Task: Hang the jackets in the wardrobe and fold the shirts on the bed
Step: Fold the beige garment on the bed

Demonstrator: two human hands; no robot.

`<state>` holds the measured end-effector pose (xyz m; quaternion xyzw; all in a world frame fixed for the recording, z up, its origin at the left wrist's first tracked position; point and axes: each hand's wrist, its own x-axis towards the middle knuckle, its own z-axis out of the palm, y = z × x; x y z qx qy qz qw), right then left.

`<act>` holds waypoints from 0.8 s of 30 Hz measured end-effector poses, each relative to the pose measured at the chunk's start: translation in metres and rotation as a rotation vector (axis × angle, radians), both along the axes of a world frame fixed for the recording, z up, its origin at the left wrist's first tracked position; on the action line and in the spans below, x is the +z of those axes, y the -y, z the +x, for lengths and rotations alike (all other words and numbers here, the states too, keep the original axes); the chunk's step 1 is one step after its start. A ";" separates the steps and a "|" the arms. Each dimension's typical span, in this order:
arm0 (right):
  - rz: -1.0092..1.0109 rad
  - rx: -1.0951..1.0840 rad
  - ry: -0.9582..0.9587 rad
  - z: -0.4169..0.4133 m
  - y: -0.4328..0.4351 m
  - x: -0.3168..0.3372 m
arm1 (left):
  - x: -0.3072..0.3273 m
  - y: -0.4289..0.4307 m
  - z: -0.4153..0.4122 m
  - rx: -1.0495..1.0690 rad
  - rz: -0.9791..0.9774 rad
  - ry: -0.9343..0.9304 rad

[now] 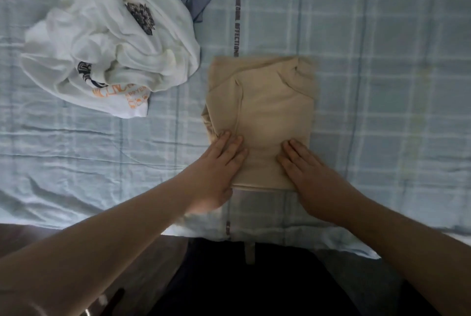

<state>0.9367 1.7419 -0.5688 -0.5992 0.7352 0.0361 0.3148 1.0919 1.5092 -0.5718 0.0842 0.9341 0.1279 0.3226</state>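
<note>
Centre frame: folded beige cotton shirt (262,117) on the pale blue checked bedsheet (382,86). Your left hand (216,165) and right hand (308,170) press flat, fingers straight. Soft, limp; lift from beneath the near edge.

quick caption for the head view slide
The left hand and right hand press flat on a folded beige shirt on the bed; crumpled white shirt lies apart.

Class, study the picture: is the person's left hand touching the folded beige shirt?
Touching. The head view shows the left hand lying flat on the beige shirt at its near left corner, fingers straight.
</note>
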 end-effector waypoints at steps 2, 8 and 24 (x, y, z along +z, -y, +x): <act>0.068 -0.142 0.248 -0.018 0.006 0.016 | 0.012 0.020 -0.010 0.170 0.242 0.108; -0.051 -0.750 0.572 -0.105 0.054 0.067 | 0.048 0.089 -0.067 0.905 0.802 0.304; -0.337 -1.326 0.049 -0.088 0.113 -0.034 | -0.027 0.050 -0.104 1.426 0.317 -0.339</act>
